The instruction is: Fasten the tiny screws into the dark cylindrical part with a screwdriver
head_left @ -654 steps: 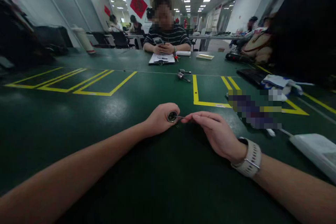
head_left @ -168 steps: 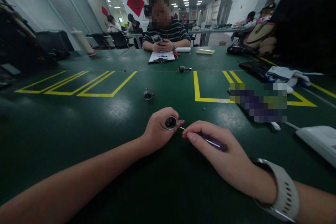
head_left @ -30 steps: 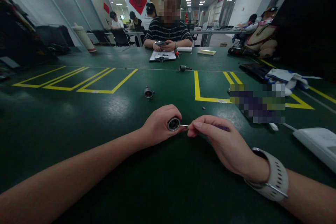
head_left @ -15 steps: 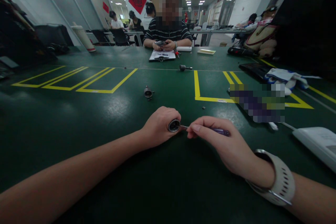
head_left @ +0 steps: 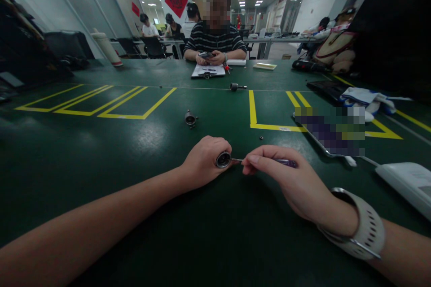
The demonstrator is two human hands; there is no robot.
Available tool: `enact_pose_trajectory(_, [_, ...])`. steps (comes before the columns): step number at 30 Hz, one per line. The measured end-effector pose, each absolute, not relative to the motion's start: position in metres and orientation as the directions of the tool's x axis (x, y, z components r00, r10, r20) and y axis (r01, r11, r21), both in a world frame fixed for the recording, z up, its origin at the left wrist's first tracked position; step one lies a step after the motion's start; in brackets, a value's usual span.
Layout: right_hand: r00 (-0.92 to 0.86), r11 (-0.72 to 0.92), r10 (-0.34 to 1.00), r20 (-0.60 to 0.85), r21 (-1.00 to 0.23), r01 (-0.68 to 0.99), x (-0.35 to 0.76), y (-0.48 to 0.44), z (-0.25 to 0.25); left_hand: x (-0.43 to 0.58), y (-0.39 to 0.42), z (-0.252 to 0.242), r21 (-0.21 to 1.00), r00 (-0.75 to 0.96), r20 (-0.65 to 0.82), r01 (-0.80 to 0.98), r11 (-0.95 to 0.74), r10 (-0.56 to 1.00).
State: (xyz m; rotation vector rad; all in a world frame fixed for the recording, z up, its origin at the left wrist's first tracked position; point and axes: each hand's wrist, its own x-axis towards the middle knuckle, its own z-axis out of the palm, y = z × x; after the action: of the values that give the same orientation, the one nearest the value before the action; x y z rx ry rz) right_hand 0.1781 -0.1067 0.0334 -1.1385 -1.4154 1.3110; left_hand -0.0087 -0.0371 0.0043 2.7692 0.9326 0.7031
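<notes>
Centre of frame: left hand (head_left: 205, 161) curled closed around small round metal part (head_left: 222, 160), resting on dark green surface (head_left: 134, 143). Just right of it: right hand (head_left: 289, 179) pinching thin purple-handled screwdriver (head_left: 284, 162) between thumb and fingers, metal tip at part's open end. White watch (head_left: 365, 228) on right wrist, lower right. Above centre: second metal part (head_left: 190, 119) lying loose, tiny dark screw (head_left: 261, 137) to its right. Top centre: person in striped top (head_left: 215, 40) seated across surface.

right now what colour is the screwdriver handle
The screwdriver handle is purple, clearest in the head view.
</notes>
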Motion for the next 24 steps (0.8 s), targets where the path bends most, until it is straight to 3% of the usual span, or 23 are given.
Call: enact_pose_trajectory(24, [-0.178,0.070,0.981,0.074,-0.997,-0.026,0.179,-0.105,0.020,-0.014,-0.022,0.003,0.278,0.632,0.322,0.649,-0.709,0.705])
